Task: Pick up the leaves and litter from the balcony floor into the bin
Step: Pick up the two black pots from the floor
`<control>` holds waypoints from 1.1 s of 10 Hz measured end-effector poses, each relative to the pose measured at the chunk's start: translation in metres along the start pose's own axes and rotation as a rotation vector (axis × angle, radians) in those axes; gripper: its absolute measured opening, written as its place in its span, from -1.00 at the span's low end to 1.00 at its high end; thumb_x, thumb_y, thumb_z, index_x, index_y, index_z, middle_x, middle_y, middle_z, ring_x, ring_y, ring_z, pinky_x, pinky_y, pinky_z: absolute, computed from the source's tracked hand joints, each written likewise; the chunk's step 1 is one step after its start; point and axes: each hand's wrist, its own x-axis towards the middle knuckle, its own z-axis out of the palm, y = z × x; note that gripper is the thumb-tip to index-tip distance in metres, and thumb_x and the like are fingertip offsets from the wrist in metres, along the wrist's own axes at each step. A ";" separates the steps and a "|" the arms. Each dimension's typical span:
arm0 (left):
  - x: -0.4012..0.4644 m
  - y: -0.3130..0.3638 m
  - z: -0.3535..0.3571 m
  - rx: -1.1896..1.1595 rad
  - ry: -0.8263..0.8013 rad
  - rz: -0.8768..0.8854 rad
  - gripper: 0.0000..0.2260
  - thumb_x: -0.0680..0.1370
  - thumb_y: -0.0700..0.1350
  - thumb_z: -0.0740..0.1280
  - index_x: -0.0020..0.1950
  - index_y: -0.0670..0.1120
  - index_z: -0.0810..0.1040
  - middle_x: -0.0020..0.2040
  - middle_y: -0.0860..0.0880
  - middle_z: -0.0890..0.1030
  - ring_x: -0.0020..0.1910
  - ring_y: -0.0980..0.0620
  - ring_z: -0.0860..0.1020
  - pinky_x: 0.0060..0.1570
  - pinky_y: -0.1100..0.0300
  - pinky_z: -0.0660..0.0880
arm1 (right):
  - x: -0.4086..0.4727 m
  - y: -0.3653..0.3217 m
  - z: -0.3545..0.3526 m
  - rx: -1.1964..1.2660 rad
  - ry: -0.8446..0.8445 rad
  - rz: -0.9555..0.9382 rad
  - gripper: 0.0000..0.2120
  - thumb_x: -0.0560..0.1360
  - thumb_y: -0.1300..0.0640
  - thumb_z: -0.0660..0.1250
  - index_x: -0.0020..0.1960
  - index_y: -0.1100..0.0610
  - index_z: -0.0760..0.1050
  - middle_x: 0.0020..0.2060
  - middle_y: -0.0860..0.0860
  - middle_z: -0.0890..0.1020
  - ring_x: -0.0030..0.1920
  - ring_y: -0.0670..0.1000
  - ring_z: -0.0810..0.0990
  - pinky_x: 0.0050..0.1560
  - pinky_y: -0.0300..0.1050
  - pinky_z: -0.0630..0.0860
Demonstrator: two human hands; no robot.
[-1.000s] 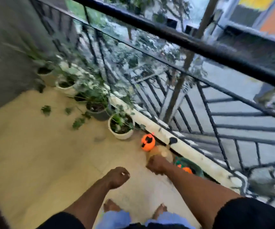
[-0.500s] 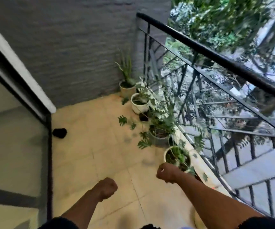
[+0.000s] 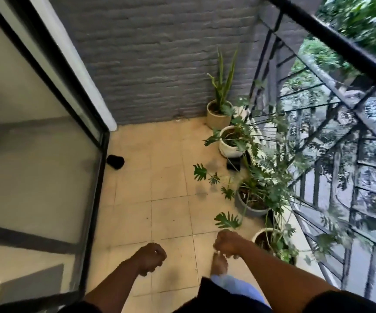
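Pots (image 3: 228, 144) right; door (image 3: 35, 154) left

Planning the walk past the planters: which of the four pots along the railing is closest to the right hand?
The white pot lowest in the view, just right of the right hand. The grey pot, the other white pot and the beige corner pot stand farther along.

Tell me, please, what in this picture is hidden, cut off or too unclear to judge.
- Head view, left hand and right hand: fingers curl under, so whether they hold litter is hidden.
- Bin: none in frame.
- Small dark specks on the floor tiles: too small to tell litter from stains.
- Black object by the door: blurred, unidentifiable.
- Nearest pot: partly hidden by its leaves and the right arm.
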 end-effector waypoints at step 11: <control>0.318 0.350 -0.402 0.252 -0.064 0.134 -0.85 0.61 0.00 0.27 0.09 0.02 0.58 -0.01 -0.02 0.67 -0.20 0.02 0.55 -0.28 0.27 0.40 | 0.333 -0.150 -0.406 0.520 0.350 0.133 -0.91 0.52 0.20 0.34 -0.09 0.10 0.63 -0.18 0.09 0.68 -0.20 0.05 0.61 -0.21 -0.15 0.48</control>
